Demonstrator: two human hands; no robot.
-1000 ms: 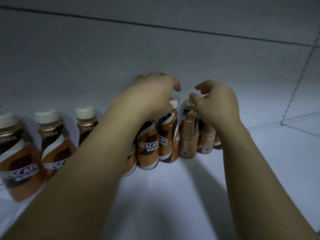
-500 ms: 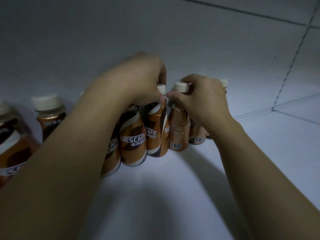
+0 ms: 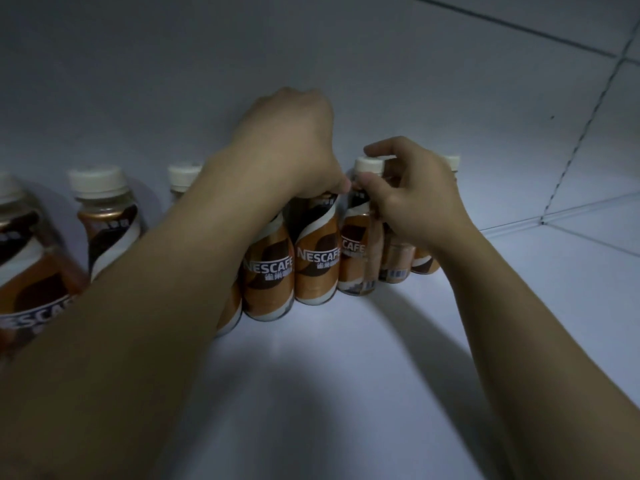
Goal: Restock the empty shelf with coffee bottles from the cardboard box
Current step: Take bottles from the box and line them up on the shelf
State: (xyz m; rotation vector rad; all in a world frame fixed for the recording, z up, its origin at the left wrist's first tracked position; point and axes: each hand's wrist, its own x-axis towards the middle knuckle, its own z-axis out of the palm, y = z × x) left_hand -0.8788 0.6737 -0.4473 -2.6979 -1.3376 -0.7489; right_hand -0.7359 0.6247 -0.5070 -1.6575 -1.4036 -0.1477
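Left hand [image 3: 291, 143] still grips one coffee bottle [image 3: 317, 258] by its top; right hand [image 3: 415, 195] still pinches the neighbouring bottle [image 3: 355, 251] by its neck.

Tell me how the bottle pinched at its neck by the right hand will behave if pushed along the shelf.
Tall and narrow-based, the bottle would probably tip if pushed near its cap; push low. Its glossy label looks slick, so the grip of the right hand at the neck seems wise. Close-packed neighbouring bottles may topple too.

Left hand [image 3: 294, 150], right hand [image 3: 417, 199], both curled
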